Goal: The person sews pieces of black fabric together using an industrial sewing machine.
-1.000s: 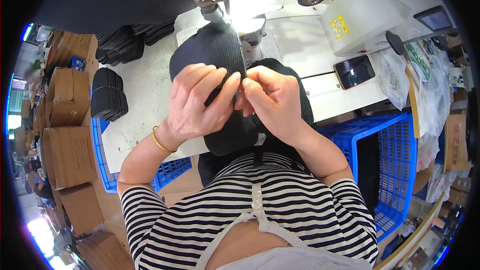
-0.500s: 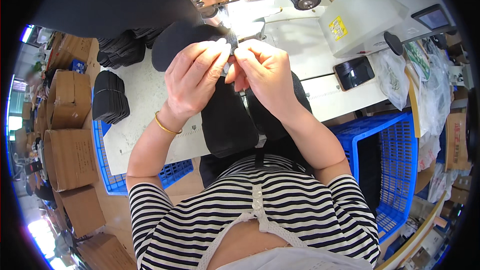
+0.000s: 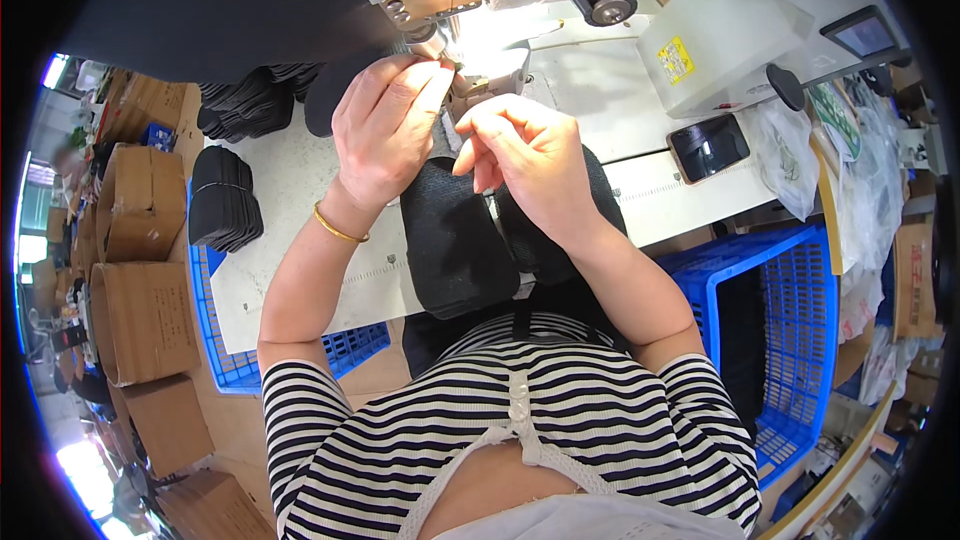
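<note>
My left hand (image 3: 385, 130) is up at the needle area of a sewing machine (image 3: 430, 0), its thumb and fingers pinched together. What lies between those fingertips is too small to make out. A rounded black fabric piece (image 3: 330, 95) shows behind that hand, partly covered by it. A little nearer and to the right, my right hand (image 3: 528, 155) hovers with curled fingers; whether it holds anything is hidden. Below both hands, two long black padded pieces (image 3: 460, 250) lie side by side over the table's near edge.
Stacks of black pieces (image 3: 224, 198) stand at the left of the white table (image 3: 310, 240). On the right lie a phone (image 3: 708, 147) and a clear plastic bag (image 3: 785, 155). Blue crates (image 3: 700, 280) flank the table, with cardboard boxes (image 3: 145, 320) farther left.
My hands have come apart: the left moved up to the machine's needle area, while the right drew slightly down. The rounded black piece is now more hidden behind my left hand.
</note>
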